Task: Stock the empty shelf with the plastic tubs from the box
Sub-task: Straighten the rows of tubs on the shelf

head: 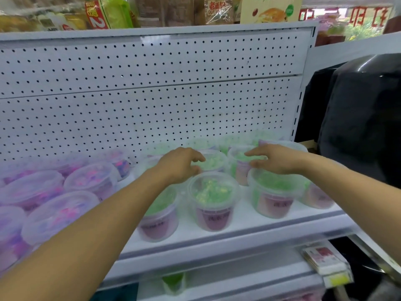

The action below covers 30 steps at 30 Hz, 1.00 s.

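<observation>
Clear plastic tubs stand in rows on the white shelf (238, 230): pink-filled tubs (32, 190) on the left, green-filled tubs (213, 192) on the right. My left hand (180, 165) reaches over the green ones, its loosely bent fingers and thumb at the left rim of a second-row green tub (213, 162). My right hand (274, 159) hovers above the front right green tub (272, 192), with its fingers stretched towards another second-row green tub (238, 158). Neither hand plainly grips a tub. The box is out of view.
A white pegboard back panel (152, 94) rises behind the tubs. Packaged goods (104, 14) sit on top of the unit. A black bulky object (364, 118) stands to the right. The lower shelf holds a green item (173, 281) and small packs (325, 259).
</observation>
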### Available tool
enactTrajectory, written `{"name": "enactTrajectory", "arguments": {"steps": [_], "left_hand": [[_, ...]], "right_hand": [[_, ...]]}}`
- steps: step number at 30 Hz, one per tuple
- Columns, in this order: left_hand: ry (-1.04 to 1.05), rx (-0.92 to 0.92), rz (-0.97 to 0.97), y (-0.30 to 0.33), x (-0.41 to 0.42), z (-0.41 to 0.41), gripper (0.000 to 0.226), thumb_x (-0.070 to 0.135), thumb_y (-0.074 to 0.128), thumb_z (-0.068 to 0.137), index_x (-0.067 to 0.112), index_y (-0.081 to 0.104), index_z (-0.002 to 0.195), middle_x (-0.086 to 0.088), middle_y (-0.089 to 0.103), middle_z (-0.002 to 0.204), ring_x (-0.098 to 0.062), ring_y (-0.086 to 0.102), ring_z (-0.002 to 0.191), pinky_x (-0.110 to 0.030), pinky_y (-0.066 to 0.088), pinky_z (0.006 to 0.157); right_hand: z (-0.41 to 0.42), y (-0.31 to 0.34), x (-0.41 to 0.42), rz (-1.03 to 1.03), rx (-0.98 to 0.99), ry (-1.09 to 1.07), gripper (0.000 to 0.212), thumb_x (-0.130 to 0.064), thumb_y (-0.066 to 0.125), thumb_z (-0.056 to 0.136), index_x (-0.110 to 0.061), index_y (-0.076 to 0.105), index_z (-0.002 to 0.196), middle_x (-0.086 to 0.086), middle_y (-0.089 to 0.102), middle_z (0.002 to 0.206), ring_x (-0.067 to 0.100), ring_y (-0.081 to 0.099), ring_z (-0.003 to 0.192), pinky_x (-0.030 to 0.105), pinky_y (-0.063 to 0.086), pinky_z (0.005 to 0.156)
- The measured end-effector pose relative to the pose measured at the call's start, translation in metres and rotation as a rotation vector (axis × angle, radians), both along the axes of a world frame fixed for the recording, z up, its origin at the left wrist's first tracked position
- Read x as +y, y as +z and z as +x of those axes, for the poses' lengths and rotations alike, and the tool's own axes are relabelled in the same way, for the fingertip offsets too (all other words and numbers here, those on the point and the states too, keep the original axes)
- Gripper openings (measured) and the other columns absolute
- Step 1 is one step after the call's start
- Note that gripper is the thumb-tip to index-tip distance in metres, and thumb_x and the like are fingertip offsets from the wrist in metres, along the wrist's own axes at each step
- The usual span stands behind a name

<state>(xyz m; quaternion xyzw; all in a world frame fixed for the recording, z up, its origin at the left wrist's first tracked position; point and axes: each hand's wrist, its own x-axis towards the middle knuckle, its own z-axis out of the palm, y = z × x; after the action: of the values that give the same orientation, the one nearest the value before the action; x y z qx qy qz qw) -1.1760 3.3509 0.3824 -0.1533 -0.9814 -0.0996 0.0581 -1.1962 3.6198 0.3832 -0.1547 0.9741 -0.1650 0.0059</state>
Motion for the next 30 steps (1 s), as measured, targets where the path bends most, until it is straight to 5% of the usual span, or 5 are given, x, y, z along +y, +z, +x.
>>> {"name": "enactTrajectory", "arguments": {"steps": [5,12,24,30], "left_hand": [[-0.065,0.059,0.164,-0.009,0.003,0.057,0.041,0.059,0.053,0.087,0.037,0.062,0.12,0.017,0.059,0.128,-0.006,0.052,0.12,-0.032,0.041,0.101],[0.01,-0.049,0.095,-0.007,0.016,0.081,0.073,0.067,0.076,0.057,0.035,0.063,0.121,0.014,0.057,0.134,-0.009,0.05,0.124,-0.027,0.039,0.1],[-0.009,-0.07,0.182,-0.013,0.038,0.077,0.068,0.063,0.074,0.065,0.031,0.062,0.123,0.009,0.055,0.137,-0.012,0.047,0.128,-0.033,0.038,0.105],[-0.042,0.007,0.235,-0.02,0.009,0.076,0.066,0.072,0.052,0.079,0.027,0.06,0.126,0.01,0.057,0.134,-0.01,0.048,0.126,-0.041,0.035,0.109]], "right_hand": [[0.03,-0.007,0.023,-0.153,0.154,0.023,0.036,-0.045,0.059,0.088,-0.037,0.061,0.123,-0.017,0.048,0.139,0.004,0.039,0.131,0.017,0.025,0.099],[0.048,-0.007,0.035,-0.05,-0.035,0.003,0.042,-0.053,0.064,0.081,-0.04,0.062,0.121,-0.019,0.049,0.134,0.009,0.051,0.117,0.025,0.036,0.096],[0.051,-0.006,0.031,-0.018,-0.033,0.021,0.044,-0.048,0.061,0.086,-0.031,0.059,0.127,-0.01,0.047,0.142,0.014,0.048,0.125,0.029,0.035,0.105],[0.037,0.002,0.016,-0.179,0.241,0.018,0.021,-0.043,0.061,0.087,-0.029,0.072,0.099,-0.01,0.063,0.119,0.013,0.055,0.116,0.037,0.045,0.097]]}}
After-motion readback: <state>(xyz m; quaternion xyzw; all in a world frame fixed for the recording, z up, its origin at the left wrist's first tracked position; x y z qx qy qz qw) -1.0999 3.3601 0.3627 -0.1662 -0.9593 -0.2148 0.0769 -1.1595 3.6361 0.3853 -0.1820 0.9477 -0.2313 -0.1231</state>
